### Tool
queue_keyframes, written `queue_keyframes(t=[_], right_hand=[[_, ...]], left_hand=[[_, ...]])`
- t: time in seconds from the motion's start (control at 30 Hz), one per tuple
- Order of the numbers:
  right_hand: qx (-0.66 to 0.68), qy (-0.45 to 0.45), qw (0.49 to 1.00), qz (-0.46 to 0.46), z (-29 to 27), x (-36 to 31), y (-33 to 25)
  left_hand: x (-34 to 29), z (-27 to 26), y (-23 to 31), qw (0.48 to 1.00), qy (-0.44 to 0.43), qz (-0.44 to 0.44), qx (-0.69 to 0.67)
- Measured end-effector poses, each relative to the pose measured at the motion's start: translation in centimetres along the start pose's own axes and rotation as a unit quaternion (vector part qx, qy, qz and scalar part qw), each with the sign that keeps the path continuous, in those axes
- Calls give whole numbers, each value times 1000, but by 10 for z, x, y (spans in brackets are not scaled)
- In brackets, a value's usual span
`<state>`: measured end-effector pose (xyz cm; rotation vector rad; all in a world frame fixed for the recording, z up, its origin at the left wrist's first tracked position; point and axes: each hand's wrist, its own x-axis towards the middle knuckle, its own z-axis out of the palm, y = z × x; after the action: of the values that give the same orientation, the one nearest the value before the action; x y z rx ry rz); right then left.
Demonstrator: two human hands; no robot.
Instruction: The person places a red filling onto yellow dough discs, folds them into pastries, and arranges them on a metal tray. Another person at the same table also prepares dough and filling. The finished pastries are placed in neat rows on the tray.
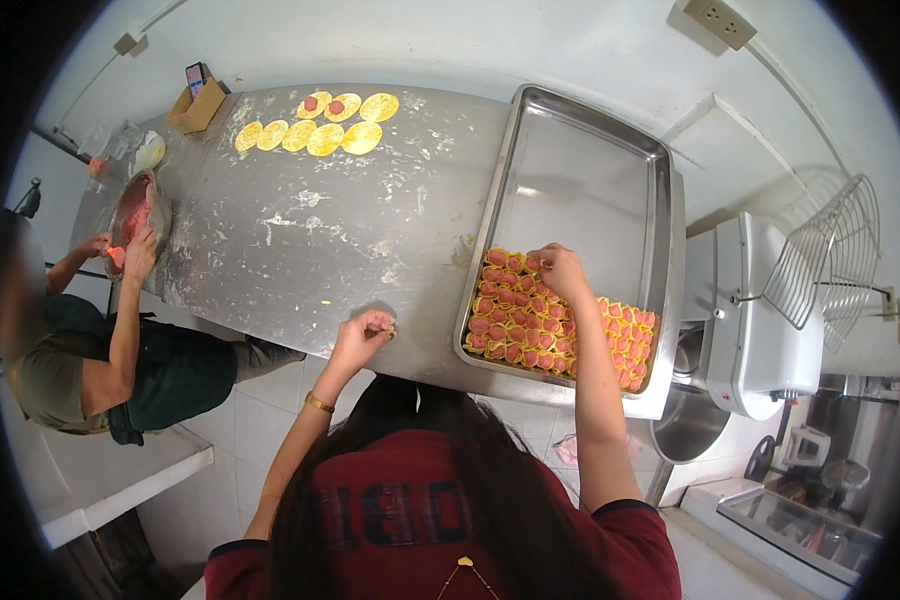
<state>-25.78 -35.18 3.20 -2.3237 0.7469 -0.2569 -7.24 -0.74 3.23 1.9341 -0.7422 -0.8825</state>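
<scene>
My right hand (560,272) reaches over the near part of a large metal tray (516,165), its fingers closed on a dumpling at the far edge of the packed rows. These open-topped dumplings (515,325) have yellow wrappers and pink filling. My left hand (363,335) hovers by the table's near edge with curled fingers; what they hold, if anything, is too small to make out. Flat round yellow wrappers (324,139) lie in two rows at the far side of the table. Lumps of pink filling (336,107) sit on two of them.
At the left, another person holds an orange-handled tool by a metal bowl (162,215) of pink filling. A cardboard box (198,107) with a phone stands at the back left. The metal table (270,230) is dusted with flour. A white machine (760,320) and wire guard (820,250) stand right.
</scene>
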Motion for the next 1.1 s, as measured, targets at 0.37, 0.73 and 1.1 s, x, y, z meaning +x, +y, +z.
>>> queue_keyframes(t=[0.37, 0.73, 1.1], right_hand=[[-27, -50, 998, 15, -1, -2, -4], [95, -24, 987, 127, -12, -10, -27], [4, 47, 976, 211, -10, -6, -38]], left_hand=[[29, -36, 8, 998, -6, 45, 48], [330, -242, -26, 887, 357, 170, 239], [452, -305, -48, 880, 238, 8, 410]])
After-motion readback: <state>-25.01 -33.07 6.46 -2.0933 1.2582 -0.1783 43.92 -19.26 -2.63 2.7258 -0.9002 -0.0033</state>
